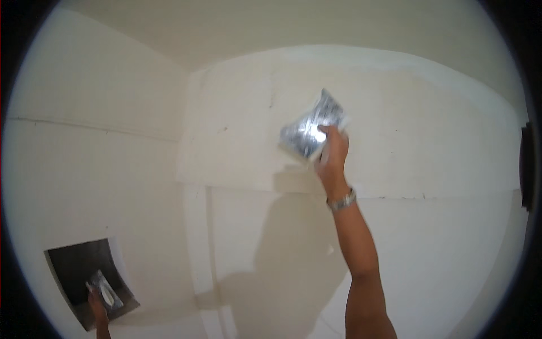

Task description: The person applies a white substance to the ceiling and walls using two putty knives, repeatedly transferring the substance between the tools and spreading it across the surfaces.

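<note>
My right hand (335, 150) is closed around a shiny, wide metal trowel (307, 133), its thumb on the blade. The blade is tilted and lies at or close to the upper part of the off-white wall (367, 135); whether it touches cannot be told. A metal-band wristwatch (342, 200) circles my right wrist. Low at the far left, my left hand (97, 306) grips a smaller metal trowel (114, 298) with a patch of white paste (107, 295) on it. Behind that hand is a dark, four-sided opening or panel (79, 265).
Overhead, the ceiling (339, 22) meets the walls in a bent edge. The left wall (84, 175) carries a thin horizontal crack. A vertical strip (197, 243) runs down near the corner. My shadow (282, 254) falls on the wall, and a dark object (526, 166) stands at the right rim.
</note>
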Demonstrator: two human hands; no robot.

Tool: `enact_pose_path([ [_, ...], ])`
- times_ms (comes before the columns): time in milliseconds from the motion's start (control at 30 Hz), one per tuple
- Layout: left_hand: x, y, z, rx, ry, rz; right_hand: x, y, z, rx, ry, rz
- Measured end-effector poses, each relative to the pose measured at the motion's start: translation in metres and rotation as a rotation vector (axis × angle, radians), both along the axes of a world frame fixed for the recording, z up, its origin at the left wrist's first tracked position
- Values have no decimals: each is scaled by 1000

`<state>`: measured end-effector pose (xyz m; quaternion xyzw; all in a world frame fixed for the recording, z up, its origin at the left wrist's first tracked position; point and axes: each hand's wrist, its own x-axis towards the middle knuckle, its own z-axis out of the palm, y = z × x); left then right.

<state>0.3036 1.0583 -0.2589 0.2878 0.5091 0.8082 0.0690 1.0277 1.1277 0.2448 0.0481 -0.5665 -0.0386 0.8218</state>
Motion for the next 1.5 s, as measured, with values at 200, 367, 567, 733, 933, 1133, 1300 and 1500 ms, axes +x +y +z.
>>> enact_pose_path([
  [200, -25, 6, -29, 209, -10, -314, 33, 46, 113, -139, 35, 411],
  [367, -4, -2, -20, 47, -88, 72, 57, 79, 147, -123, 71, 467],
  [567, 13, -32, -42, -102, 6, 90, 41, 94, 173, -139, 86, 499],
  [733, 59, -40, -34, -62, 16, 95, 48, 109, 191, -196, 151, 504],
  [933, 92, -42, -28, -44, -150, 88, 54, 121, 201, -195, 144, 515],
  [1133, 109, -45, -19, -85, -144, 75, 58, 126, 216, -219, 162, 493],
  [1300, 106, -41, -30, -10, -163, 32, 55, 127, 221, -219, 205, 511],
  [1500, 118, -42, -22, -50, -114, 89, 58, 131, 227, -221, 197, 522],
])
